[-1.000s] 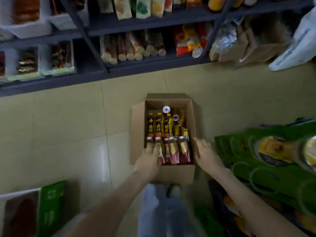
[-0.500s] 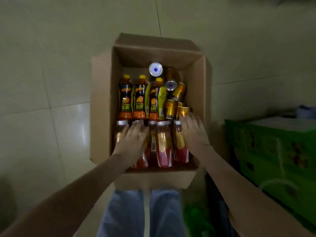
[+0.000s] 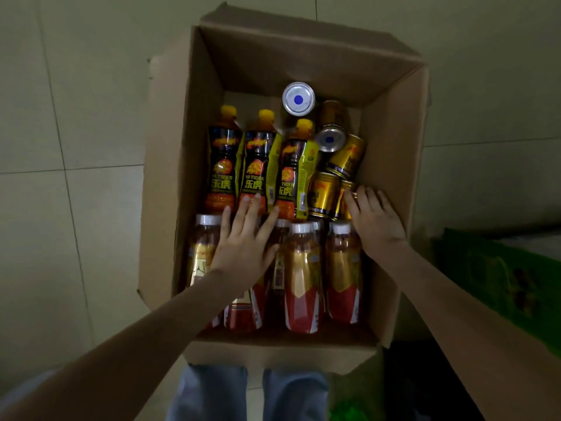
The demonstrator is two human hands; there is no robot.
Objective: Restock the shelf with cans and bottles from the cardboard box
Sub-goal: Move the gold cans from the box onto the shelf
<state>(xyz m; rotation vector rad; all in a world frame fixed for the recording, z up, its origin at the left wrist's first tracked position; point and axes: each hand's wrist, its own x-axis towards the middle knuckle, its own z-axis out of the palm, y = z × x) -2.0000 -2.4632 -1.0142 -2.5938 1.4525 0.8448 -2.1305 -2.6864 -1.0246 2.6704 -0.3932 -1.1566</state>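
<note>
Head view: both hands are inside the cardboard box (image 3: 394,177), empty, likely choosing stock. Spread wide, the left hand (image 3: 243,250) covers near-wall bottles (image 3: 303,278); the right hand (image 3: 375,221), fingers straight, touches right-wall cans (image 3: 323,196).

Both your bare arms reach forward and down. Your left hand (image 3: 243,244) is spread flat, fingers straight. Your right hand (image 3: 375,221) lies palm down, fingers extended.

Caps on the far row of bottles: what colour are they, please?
Yellow caps, clearest in the head view.
</note>
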